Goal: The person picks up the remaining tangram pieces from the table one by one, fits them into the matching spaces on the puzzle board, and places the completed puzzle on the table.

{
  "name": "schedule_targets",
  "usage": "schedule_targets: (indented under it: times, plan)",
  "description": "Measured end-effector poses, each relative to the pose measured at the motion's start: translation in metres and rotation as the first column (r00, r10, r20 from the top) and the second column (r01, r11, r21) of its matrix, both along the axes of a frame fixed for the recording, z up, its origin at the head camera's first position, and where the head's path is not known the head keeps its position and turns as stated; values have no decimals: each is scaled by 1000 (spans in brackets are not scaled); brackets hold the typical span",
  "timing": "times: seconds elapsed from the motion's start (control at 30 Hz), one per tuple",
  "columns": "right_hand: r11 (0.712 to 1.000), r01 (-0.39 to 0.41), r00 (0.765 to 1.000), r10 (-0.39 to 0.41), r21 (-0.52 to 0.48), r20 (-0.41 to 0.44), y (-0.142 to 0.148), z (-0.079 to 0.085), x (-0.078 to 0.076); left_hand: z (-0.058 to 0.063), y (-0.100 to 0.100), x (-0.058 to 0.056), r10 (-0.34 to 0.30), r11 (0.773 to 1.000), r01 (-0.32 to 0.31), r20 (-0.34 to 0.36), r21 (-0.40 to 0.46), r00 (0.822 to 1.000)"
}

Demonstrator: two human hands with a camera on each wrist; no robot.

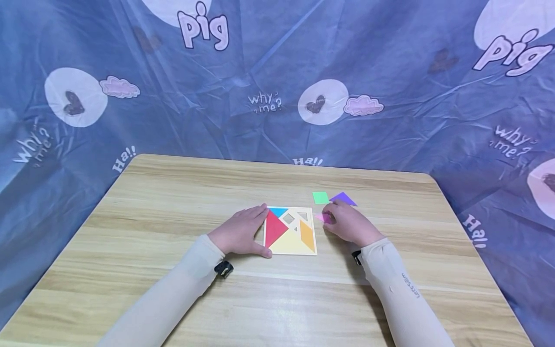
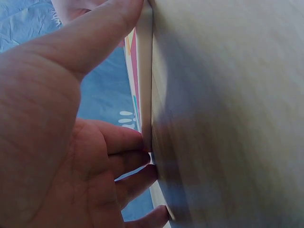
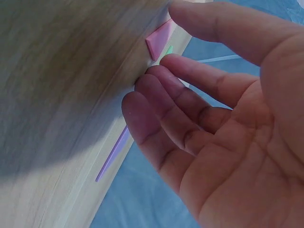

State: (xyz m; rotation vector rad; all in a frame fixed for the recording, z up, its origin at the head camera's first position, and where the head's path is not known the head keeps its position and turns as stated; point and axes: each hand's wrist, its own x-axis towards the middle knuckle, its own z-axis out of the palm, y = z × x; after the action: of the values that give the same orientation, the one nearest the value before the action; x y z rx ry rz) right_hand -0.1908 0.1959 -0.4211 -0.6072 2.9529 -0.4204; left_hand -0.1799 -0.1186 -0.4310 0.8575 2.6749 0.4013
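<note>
A shallow tangram tray [image 1: 315,243] lies on the table, with red, blue, cream and orange pieces in it. Along its left side is my left hand [image 1: 243,231], fingers extended and spread; the thumb touches the near left corner and the index finger the far left one. To the right of the tray, my right hand [image 1: 350,224] has its thumb and index finger at opposite edges of a pink triangle [image 3: 159,40], pinching it close to the tabletop. Just beyond that hand lie a green square [image 1: 321,197] and a purple triangle [image 1: 344,198], the latter partly hidden by the hand.
The wooden table [image 1: 173,193] has rounded far corners. A blue printed cloth [image 1: 243,130] hangs behind it and at both sides. A dark wrist strap [image 1: 223,269] shows at the left sleeve cuff.
</note>
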Motion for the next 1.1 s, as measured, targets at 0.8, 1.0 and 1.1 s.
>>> schedule_targets:
  times: [0.8,1.0,1.1]
  plan:
    - [1000,-9,999,9,16,31,-2,-3,-1,2,-2,-2,-8,1000,8,5,8,1000]
    - [998,58,997,-56,-38,54,4,1,-3,1,-3,-4,-15,1000,15,10,1,1000]
    - [995,91,996,-91,-40,21,8,3,-4,0,-3,-5,-25,1000,25,7,3,1000]
